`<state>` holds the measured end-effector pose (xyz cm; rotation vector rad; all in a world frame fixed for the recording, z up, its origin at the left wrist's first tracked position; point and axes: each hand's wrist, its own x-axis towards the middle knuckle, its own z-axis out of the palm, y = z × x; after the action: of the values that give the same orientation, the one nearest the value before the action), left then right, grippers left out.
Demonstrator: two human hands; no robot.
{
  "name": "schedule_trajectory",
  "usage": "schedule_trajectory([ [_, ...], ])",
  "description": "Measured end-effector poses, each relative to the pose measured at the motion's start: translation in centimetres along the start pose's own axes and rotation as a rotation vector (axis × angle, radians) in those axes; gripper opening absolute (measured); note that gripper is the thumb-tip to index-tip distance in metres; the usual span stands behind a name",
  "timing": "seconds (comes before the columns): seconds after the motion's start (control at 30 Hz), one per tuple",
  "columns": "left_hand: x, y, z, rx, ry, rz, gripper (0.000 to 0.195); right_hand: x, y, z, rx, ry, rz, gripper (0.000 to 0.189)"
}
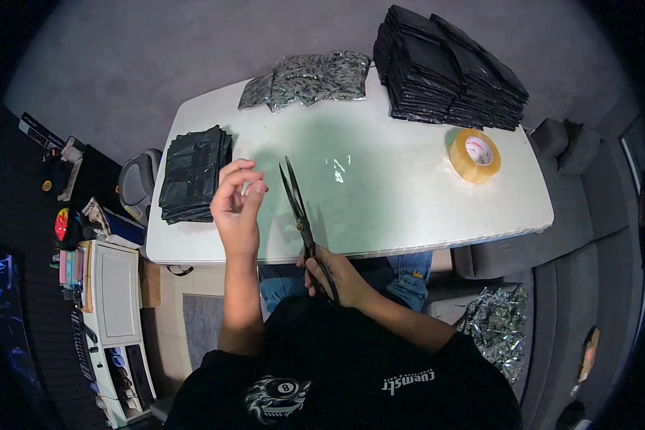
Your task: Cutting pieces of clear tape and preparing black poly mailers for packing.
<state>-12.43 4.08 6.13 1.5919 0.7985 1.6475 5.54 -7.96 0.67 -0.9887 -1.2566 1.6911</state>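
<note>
My right hand (330,277) grips the handles of black metal scissors (301,220) at the table's near edge; the blades point away from me and stand slightly apart. My left hand (239,196) is raised over the white table (408,215), fingers curled and thumb near the fingertips, with nothing visible in it. Just left of it lies a stack of black plastic packages (191,177). Camouflage-patterned items in clear plastic (312,80) lie along the far edge. A roll of clear packing tape (474,156) rests on the right side.
A tall pile of black plastic packages (451,70) stands at the far right corner. More camouflage-patterned plastic packages (497,328) lie low at the right, by a grey sofa (559,215). A white cabinet (117,293) and a grey chair (138,180) stand at the left.
</note>
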Motion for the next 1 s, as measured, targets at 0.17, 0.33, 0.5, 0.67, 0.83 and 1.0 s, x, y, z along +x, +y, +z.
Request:
schedule_trajectory([
  [0.17,1.2,-0.3,0.1,-0.02,0.016,-0.214,0.06,-0.1,1.3,0.0,0.009,-0.04,-0.101,0.031],
  [0.33,1.9,-1.0,0.4,0.065,-0.155,-0.406,0.069,-0.5,1.5,-0.1,-0.023,-0.065,-0.109,0.033],
  [0.5,1.9,-2.8,0.4,-0.09,-0.201,-0.542,0.059,-1.1,0.9,-0.3,-0.062,-0.084,-0.09,0.031],
  [0.67,0.9,-3.9,0.3,-0.329,-0.146,-0.494,0.059,-2.9,-4.4,-3.4,-0.201,0.011,-0.013,0.028],
  [0.83,-1.6,-3.3,4.0,-0.086,-0.319,-0.554,0.064,-7.4,-10.2,-10.1,-0.422,0.226,-0.051,0.019],
  [1.0,-3.4,-1.2,7.8,0.231,-0.614,-0.464,0.095,-10.1,-10.3,-14.8,-0.443,0.441,-0.056,0.029],
])
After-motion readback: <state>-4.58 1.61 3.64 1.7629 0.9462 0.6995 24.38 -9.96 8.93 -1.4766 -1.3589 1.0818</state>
